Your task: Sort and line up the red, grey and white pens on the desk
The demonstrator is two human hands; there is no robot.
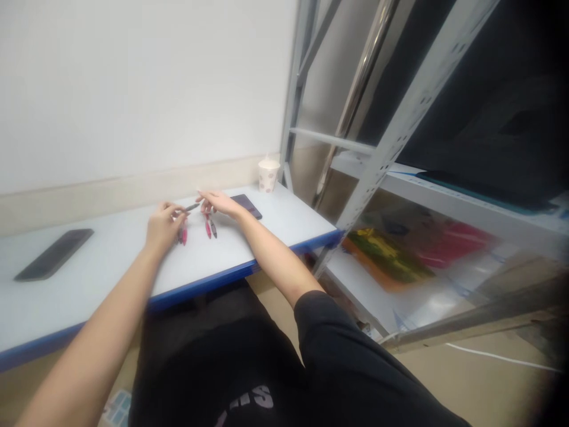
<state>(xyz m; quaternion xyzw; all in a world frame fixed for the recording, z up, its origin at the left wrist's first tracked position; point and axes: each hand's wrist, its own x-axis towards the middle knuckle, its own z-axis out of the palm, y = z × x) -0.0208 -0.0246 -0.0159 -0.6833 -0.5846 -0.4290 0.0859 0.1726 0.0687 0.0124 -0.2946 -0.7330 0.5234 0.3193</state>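
My left hand (163, 226) is above the white tabletop, its fingertips closed on the end of a dark pen (192, 207). The pen points right, toward my right hand (219, 203). That hand hovers palm down with bent fingers apart, and I see nothing gripped in it. Beneath it a red pen (208, 228) and a dark pen (213, 229) lie side by side. Another red pen (185, 235) lies just beside my left hand, along with a dark pen (179, 236) partly hidden by the fingers. Blur hides finer detail.
A black flat device (56, 255) lies on the table (120, 255) at left. Behind my right wrist is a dark tablet-like object (249, 206). A patterned paper cup (268, 175) stands near the wall. Metal shelving (382, 160) holding coloured packages (391, 255) rises at right.
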